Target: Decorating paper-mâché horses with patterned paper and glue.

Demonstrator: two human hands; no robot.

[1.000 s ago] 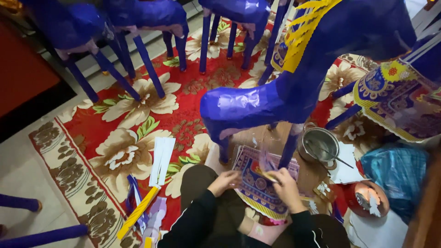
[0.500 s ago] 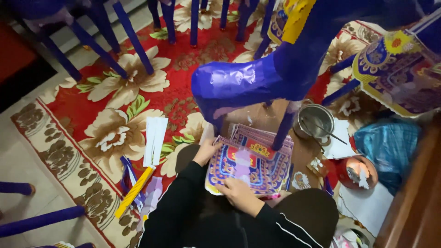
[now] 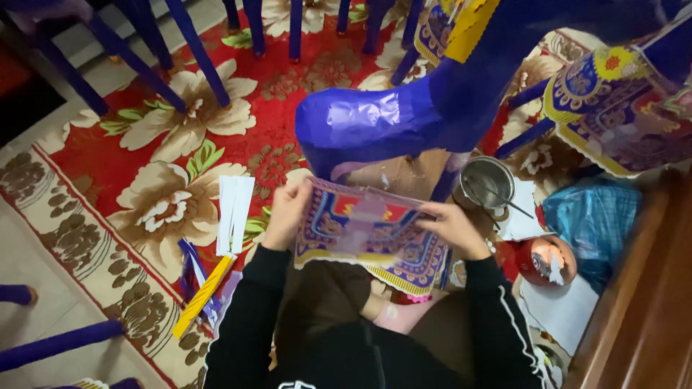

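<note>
Left hand [image 3: 286,209] and right hand [image 3: 450,227] pinch opposite edges of a patterned paper sheet [image 3: 367,234]; seemingly light, floppy, tearable.

At the centre of the frame your left hand [image 3: 286,212] and right hand [image 3: 454,229] hold the patterned sheet [image 3: 367,234] between them, above your lap. Directly above it stands the paper figure [image 3: 404,115]. The metal bowl [image 3: 486,181] sits right of the sheet; the paper strips [image 3: 235,214] lie left, on the carpet [image 3: 144,144].
</note>
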